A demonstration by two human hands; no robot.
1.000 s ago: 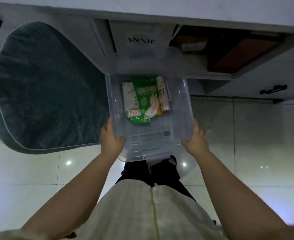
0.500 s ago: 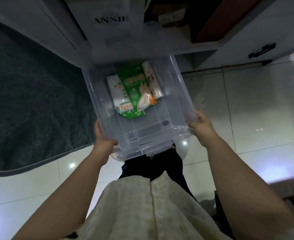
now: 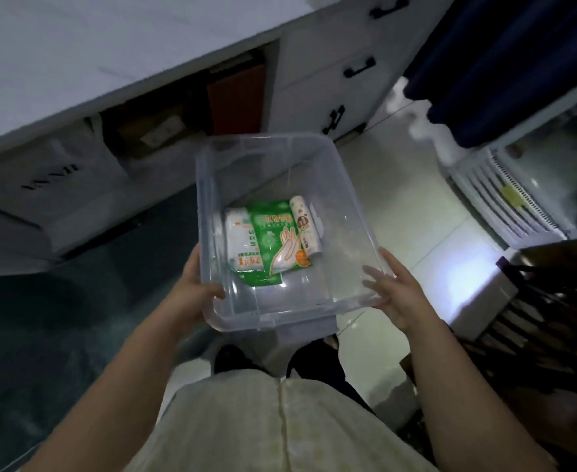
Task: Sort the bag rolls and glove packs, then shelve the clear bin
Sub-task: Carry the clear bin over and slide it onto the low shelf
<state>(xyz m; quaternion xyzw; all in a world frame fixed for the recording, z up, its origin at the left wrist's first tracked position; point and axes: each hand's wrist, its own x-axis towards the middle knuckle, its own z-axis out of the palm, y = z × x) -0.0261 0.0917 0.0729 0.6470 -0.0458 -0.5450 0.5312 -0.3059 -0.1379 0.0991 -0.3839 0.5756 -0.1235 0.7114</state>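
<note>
I hold a clear plastic bin (image 3: 345, 212) in front of me, above the floor. My left hand (image 3: 191, 291) grips its near left corner, thumb over the rim. My right hand (image 3: 390, 294) presses against its near right wall with the fingers spread. Inside the bin lie a green glove pack (image 3: 275, 245) with a printed hand, a white pack (image 3: 241, 241) to its left and a white bag roll (image 3: 305, 229) to its right. All three rest on the bin's bottom, side by side.
A white cabinet with an open shelf (image 3: 178, 117) holding a red-brown board and boxes stands behind the bin. Its drawers with black handles (image 3: 358, 68) are to the right. A dark rug (image 3: 42, 318) covers the floor at left. A white appliance (image 3: 525, 199) and a dark chair (image 3: 552, 318) stand at right.
The bin has come back from the cabinet's shelf opening toward me and now sits lower and level. My view has swung to the right.
</note>
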